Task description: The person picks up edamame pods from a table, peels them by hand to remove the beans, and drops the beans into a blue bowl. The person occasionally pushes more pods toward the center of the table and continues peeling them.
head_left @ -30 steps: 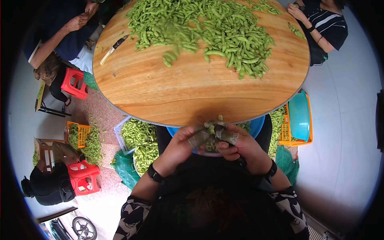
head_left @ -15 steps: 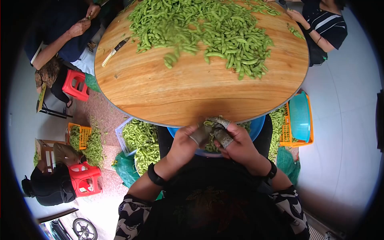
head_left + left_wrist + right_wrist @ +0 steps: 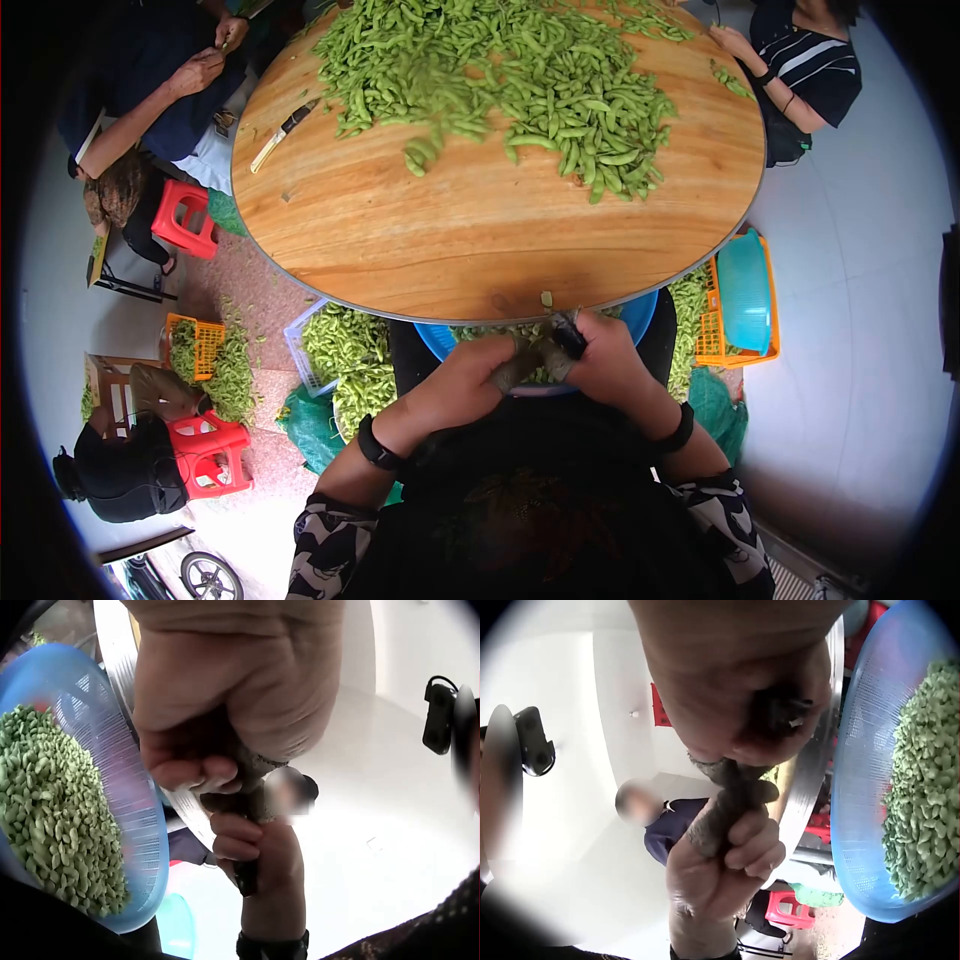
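Both hands meet over a blue basket [image 3: 859,780] of shelled green soybeans [image 3: 56,832], below the table's near edge. My left hand [image 3: 465,375] has its fingers curled and grey-wrapped fingertips pressed against the right hand's. It pinches a soybean pod, which those wrapped fingers mostly hide. My right hand [image 3: 615,365] grips a small dark-handled tool [image 3: 245,876]. The handle's end sticks out below the curled fingers in the left wrist view; its working end is hidden. A short green pod piece [image 3: 547,299] shows just beyond the fingertips, at the table edge.
The round wooden table [image 3: 450,230] carries a big heap of soybean pods [image 3: 590,110] and a knife [image 3: 285,135]. More pods fill a pale crate [image 3: 310,345] to the left. An orange crate [image 3: 710,335] with a teal basket [image 3: 745,290] stands right. Other people sit around.
The hands have turned and come down slightly from the table edge, the left thumb now lower. The pod seen between the fingers earlier is now mostly covered.
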Demonstrator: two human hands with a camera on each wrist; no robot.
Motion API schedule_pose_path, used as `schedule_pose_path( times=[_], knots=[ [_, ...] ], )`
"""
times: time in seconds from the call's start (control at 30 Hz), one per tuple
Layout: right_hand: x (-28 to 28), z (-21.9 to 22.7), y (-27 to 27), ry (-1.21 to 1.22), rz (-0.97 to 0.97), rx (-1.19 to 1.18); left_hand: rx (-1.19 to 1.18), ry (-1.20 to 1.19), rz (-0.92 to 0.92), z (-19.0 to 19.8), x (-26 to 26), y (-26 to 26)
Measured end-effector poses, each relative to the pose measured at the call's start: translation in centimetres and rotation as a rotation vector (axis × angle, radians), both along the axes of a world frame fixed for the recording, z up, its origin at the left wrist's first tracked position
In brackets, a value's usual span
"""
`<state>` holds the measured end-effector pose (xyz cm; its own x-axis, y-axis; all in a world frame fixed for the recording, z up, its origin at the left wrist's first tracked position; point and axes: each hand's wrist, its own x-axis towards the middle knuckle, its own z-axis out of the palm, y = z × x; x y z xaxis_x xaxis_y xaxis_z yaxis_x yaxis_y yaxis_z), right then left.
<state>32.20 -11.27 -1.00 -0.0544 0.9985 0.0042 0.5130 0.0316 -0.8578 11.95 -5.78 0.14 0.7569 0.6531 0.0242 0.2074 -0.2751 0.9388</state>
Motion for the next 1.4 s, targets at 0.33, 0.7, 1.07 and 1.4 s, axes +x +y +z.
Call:
schedule_pose_path(
  times=[0.33,0.7,1.07,1.4],
  knots=[
    [-0.6,1.6,1.3,-0.327,-0.075,0.296,0.173,0.174,0.376,0.5,-4.3,-1.2],
    [-1.4,-0.1,0.9,-0.433,-0.034,0.364,0.345,0.66,0.813,-5.8,-17.3,-2.9],
    [4.8,0.2,3.5,-0.016,-0.259,0.409,0.601,0.364,0.63,3.7,-8.0,3.6],
    [21.9,-3.2,21.6,-0.261,-0.727,0.369,0.577,0.278,0.704,-1.4,-1.7,21.2]
  ],
)
